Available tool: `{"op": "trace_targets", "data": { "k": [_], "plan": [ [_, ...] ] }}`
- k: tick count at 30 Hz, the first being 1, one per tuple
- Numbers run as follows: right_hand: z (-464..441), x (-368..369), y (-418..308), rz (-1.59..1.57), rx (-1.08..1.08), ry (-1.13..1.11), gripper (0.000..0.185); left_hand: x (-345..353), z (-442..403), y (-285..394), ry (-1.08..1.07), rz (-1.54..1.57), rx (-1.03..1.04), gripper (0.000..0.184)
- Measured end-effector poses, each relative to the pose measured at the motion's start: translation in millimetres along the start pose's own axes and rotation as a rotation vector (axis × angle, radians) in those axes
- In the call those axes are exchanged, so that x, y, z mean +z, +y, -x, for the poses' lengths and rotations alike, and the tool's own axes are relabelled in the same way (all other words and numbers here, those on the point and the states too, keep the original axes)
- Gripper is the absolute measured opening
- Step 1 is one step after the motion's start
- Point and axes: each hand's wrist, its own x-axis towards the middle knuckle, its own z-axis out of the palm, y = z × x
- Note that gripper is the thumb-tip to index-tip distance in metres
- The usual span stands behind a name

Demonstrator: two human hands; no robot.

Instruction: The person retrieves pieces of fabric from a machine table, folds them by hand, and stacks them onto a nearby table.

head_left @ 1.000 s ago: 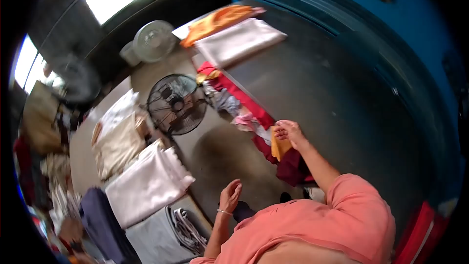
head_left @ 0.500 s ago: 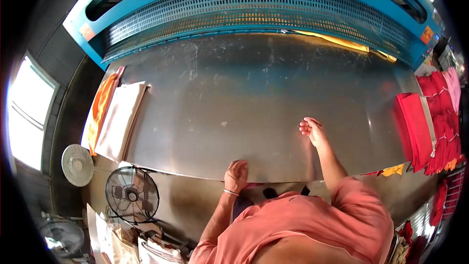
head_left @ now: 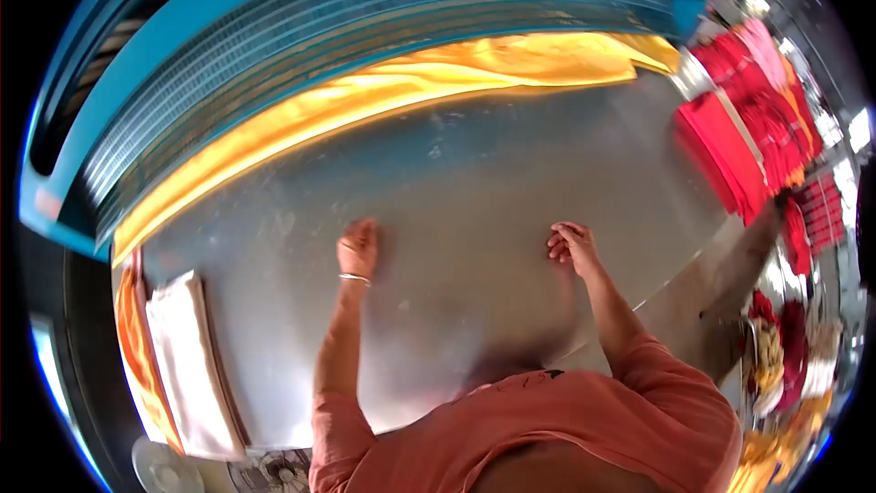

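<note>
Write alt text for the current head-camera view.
A person's left hand and right hand, both apparently empty, are over a metal table; beyond them, yellow cloth runs along a blue machine. Folded white cloth lies at left, red cloth at right.

"How is the left hand (head_left: 358,248) held?"
"Short of the yellow cloth (head_left: 383,89), fingers curled in, a bracelet (head_left: 355,279) round the wrist. Its forearm (head_left: 339,338) points toward the cloth."
"And the right hand (head_left: 572,245)?"
"Also short of the cloth, fingers loosely bent and parted from the palm, wrist bare, elbow out to the side."
"Touching each other?"
"No, well apart, both clear of the cloth."
</note>
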Motion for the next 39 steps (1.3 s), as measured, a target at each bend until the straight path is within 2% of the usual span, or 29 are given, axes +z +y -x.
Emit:
{"op": "trace_targets", "data": {
  "k": [1,3,5,7,9,11,12,14,16,17,19,20,22,23,24,25,26,27,28,30,31,32,33,34,35,37,39],
  "plan": [
    [0,1,0,0.001,0.016,0.025,0.022,4,-30,-17,0.007,-0.060,0.056,0.009],
    [-2,3,-1,0.004,0.041,0.070,0.023,11,-95,-40,0.042,-0.247,0.327,0.013],
    [-1,5,0,-0.022,0.016,0.081,0.024,22,-155,-65,-0.035,-0.394,0.326,0.028],
    [-2,7,-1,-0.022,0.009,0.093,0.025,44,-216,-94,-0.003,-0.743,0.450,0.042],
    [-1,9,-3,-0.007,-0.012,0.100,0.026,61,-249,-73,0.126,-0.818,0.355,0.049],
    [-2,9,-4,0.026,0.004,0.126,0.027,92,-284,-82,-0.073,-0.780,0.044,0.047],
    [-2,9,-5,0.017,0.002,0.130,0.027,91,-291,-60,-0.127,-0.829,0.050,0.039],
    [-1,11,-5,0.005,0.015,0.154,0.027,108,-290,-47,-0.088,-0.647,0.089,0.033],
    [-1,15,-9,0.003,0.045,0.173,0.027,125,-267,-51,0.009,-0.561,0.101,0.029],
    [-2,17,-11,0.008,0.056,0.173,0.026,134,-242,-53,-0.039,-0.535,0.059,0.029],
    [-1,16,-11,0.003,0.069,0.171,0.026,120,-153,-10,-0.110,-0.485,0.224,0.026],
    [-4,10,-5,0.010,0.086,0.152,0.028,125,-99,-22,-0.068,-0.325,0.381,0.030],
    [1,11,-12,-0.026,0.126,0.144,0.033,102,19,-15,-0.154,-0.337,0.539,0.035],
    [2,9,-15,-0.045,0.150,0.143,0.036,56,52,25,-0.391,-0.200,0.505,0.038],
    [-2,2,-13,-0.132,0.212,0.100,0.043,28,85,34,-0.447,-0.090,0.395,0.038],
    [-11,-5,-4,-0.292,0.155,0.088,0.044,-12,104,48,-0.383,-0.101,0.377,0.036],
    [-20,-11,2,-0.452,0.102,0.075,0.046,-39,129,36,-0.233,-0.090,0.309,0.030],
    [-28,-16,3,-0.521,0.028,0.141,0.048,-78,149,19,-0.250,-0.287,0.170,0.029],
    [-37,-20,2,-0.590,-0.042,0.207,0.051,-113,163,7,-0.186,-0.356,0.079,0.028],
    [-51,-27,-5,-0.721,-0.151,0.199,0.055,-173,198,-40,0.060,-0.246,-0.124,0.029],
    [-59,-30,-12,-0.769,-0.178,0.174,0.056,-205,224,-77,0.156,-0.280,-0.103,0.028],
    [-69,-35,-16,-0.815,-0.199,0.140,0.057,-221,227,-68,0.180,-0.245,-0.317,0.030],
    [-85,-40,-13,-0.815,-0.197,0.170,0.055,-234,238,-62,0.166,-0.396,-0.317,0.032],
    [-97,-44,-9,-0.810,-0.192,0.191,0.054,-244,258,-87,0.238,-0.242,-0.333,0.033],
    [-101,-51,2,-0.677,-0.335,0.069,0.049,-244,268,-82,0.215,-0.387,-0.333,0.034],
    [-124,-75,17,-0.568,-0.398,-0.166,0.038,-242,285,-65,0.175,-0.681,-0.331,0.037],
    [-139,-107,21,-0.517,-0.426,-0.381,0.035,-209,262,1,0.291,-0.654,-0.687,0.037]
  ]
}}
